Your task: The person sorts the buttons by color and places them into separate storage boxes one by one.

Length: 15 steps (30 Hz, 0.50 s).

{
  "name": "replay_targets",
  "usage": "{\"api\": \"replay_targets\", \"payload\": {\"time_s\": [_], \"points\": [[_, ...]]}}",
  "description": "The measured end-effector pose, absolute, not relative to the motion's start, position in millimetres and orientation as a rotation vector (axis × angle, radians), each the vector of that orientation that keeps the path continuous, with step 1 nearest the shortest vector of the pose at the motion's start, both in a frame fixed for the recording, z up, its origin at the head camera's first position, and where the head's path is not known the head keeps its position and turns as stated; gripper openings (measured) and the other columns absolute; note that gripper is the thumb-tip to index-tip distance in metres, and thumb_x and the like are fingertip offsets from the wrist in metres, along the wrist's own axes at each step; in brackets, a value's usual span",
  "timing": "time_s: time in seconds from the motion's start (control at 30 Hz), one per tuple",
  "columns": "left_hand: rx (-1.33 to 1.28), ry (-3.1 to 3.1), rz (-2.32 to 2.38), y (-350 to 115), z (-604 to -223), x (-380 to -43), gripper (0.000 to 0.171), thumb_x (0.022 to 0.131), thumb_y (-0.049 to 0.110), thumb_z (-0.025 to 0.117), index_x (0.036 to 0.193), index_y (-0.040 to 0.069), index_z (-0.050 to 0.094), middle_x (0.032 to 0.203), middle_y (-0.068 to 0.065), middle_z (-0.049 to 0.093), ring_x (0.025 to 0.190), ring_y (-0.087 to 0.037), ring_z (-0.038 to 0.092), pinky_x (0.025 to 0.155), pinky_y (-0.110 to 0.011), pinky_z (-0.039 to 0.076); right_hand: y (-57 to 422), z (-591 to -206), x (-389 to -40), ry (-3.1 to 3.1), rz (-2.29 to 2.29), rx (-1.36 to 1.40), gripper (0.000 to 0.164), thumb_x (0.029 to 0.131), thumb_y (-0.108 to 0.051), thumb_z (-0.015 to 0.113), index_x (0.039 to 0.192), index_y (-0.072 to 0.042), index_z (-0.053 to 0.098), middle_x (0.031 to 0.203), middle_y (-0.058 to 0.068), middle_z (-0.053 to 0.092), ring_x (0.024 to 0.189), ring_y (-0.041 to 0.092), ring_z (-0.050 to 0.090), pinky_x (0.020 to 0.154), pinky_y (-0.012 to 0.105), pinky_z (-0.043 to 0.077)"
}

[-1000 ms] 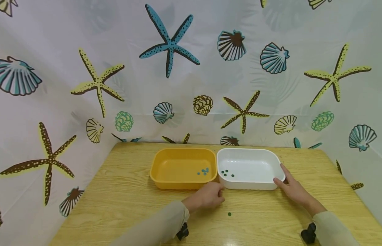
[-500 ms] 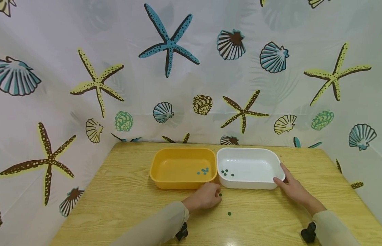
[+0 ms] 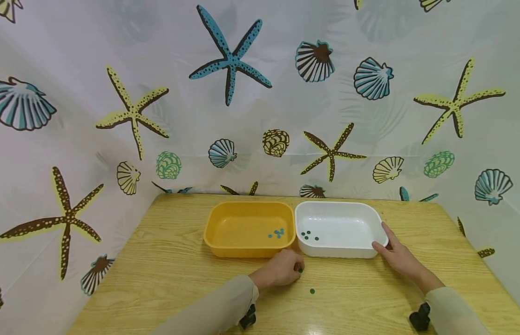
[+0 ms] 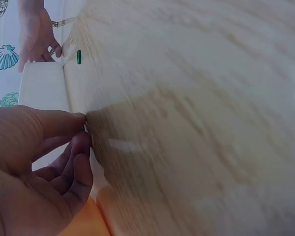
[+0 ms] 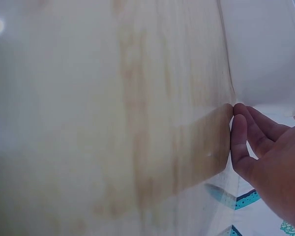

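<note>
My left hand [image 3: 281,269] pinches a small dark green disc [image 4: 83,129] between thumb and fingertip, close over the wooden table in front of the two bins. Another green disc [image 3: 312,291] lies loose on the table to the right of that hand. My right hand [image 3: 401,257] holds the front right corner of the white bin [image 3: 339,251], its thumb at the front rim and fingers along the side. Several green discs [image 3: 308,232] lie in that bin's left end. In the yellow bin [image 3: 243,251], several blue discs [image 3: 279,231] lie toward the right.
Both bins stand side by side near the back of the wooden table [image 3: 167,265]. A white curtain [image 3: 260,107] with starfish and shells hangs behind and along both sides. Dark camera mounts [image 3: 420,318] show at both wrists.
The left hand has drawn back slightly, then picked up the green disc seen on the table beside its fingertips half a second ago. The right hand and bins stay put.
</note>
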<state>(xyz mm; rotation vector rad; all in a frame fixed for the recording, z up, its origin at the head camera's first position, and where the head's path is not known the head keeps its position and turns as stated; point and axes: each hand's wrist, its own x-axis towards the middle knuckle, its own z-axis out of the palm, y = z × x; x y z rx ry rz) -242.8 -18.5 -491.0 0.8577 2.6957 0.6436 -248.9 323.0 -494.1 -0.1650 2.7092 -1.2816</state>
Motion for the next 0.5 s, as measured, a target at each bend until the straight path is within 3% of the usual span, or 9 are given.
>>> {"api": "replay_targets", "payload": {"time_s": [0.5], "points": [[0.966, 2.658, 0.613, -20.9, -489.4, -242.1, 0.006, 0.083, 0.009, 0.071, 0.084, 0.015, 0.072, 0.072, 0.012, 0.056, 0.065, -0.003, 0.049, 0.061, -0.017, 0.042, 322.7, -495.2, -249.3, 2.718, -1.266, -0.155, 0.084, 0.099, -0.041, 0.046, 0.151, -0.007, -0.011, 0.153, 0.029, -0.003, 0.136, 0.049, 0.008, 0.105, 0.061, 0.014]]}}
